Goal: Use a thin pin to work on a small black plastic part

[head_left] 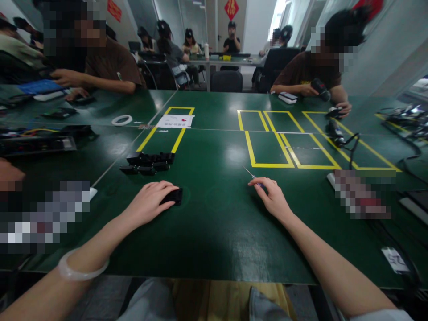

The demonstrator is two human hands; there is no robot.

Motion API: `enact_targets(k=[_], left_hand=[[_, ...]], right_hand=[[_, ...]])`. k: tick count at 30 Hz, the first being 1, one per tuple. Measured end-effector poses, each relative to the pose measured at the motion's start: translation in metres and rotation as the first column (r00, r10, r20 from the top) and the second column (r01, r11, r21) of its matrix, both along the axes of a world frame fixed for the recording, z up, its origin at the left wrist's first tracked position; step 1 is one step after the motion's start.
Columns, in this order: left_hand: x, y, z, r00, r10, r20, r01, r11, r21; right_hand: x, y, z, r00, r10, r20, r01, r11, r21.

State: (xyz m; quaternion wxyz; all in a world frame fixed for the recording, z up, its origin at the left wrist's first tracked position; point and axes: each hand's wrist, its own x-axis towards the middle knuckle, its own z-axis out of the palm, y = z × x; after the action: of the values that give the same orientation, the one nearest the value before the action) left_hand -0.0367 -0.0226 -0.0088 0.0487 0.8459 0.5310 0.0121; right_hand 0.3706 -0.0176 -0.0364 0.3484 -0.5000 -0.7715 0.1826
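From my end of the feed, I see my left hand [152, 201] palm down on the green table [214, 240], loosely curled over a small black block [177, 196]: the fingers lie across its top, the thumb runs along its near side, and the right end sticks out past them. I can't make out the part under the palm. My right hand [272, 196] is mostly closed, thumb and fingers pinching a thin driver [248, 171], whose bare shaft points away from me and to the left. Its tip is well apart from the block; most of its handle is hidden by my fingers. The block sits left of the table's middle, just nearer to me than a cluster of black parts [149, 163]. Beyond those, a white sheet [175, 121] lies across a yellow outline [179, 147], with a roll of tape [122, 120] to its left. More yellow frames [272, 166] are marked on the right side, and a dark tool [335, 133] with a cable lies over the rightmost one. A pale bracelet [82, 273] circles my left wrist. Across the table, a person at right [309, 71] holds a dark power tool [320, 89], and another person at left [110, 67] reaches over dark items I can't identify.
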Motion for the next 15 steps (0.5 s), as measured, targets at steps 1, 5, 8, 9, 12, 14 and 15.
enact_targets(k=[1,5,8,9,12,14,15], left_hand=[[-0.016,0.000,0.000,0.999,0.029,-0.023,-0.029,1.000,0.011],[-0.070,0.005,-0.001,0.987,0.121,-0.106,-0.117,0.992,0.038],[-0.100,0.008,-0.002,0.971,0.187,-0.149,-0.178,0.981,0.071],[-0.108,0.009,-0.003,0.964,0.212,-0.162,-0.201,0.976,0.082],[-0.129,0.013,0.001,0.956,0.217,-0.197,-0.202,0.975,0.094],[-0.139,0.021,0.009,0.952,0.230,-0.203,-0.211,0.971,0.112],[-0.144,0.027,0.014,0.955,0.224,-0.195,-0.200,0.970,0.138]], right_hand=[[0.000,0.000,0.000,1.000,0.001,-0.001,-0.001,1.000,0.000],[0.000,0.000,0.000,1.000,0.003,-0.007,-0.003,1.000,-0.001],[0.001,0.000,-0.001,1.000,0.003,-0.014,-0.003,1.000,-0.004],[0.001,0.000,-0.001,1.000,0.002,-0.016,-0.002,1.000,-0.004],[0.002,0.000,-0.001,1.000,0.002,-0.019,-0.003,1.000,-0.008],[0.002,-0.001,-0.001,1.000,0.000,-0.022,-0.001,1.000,-0.010],[0.002,-0.001,-0.001,1.000,0.000,-0.023,0.000,1.000,-0.010]])
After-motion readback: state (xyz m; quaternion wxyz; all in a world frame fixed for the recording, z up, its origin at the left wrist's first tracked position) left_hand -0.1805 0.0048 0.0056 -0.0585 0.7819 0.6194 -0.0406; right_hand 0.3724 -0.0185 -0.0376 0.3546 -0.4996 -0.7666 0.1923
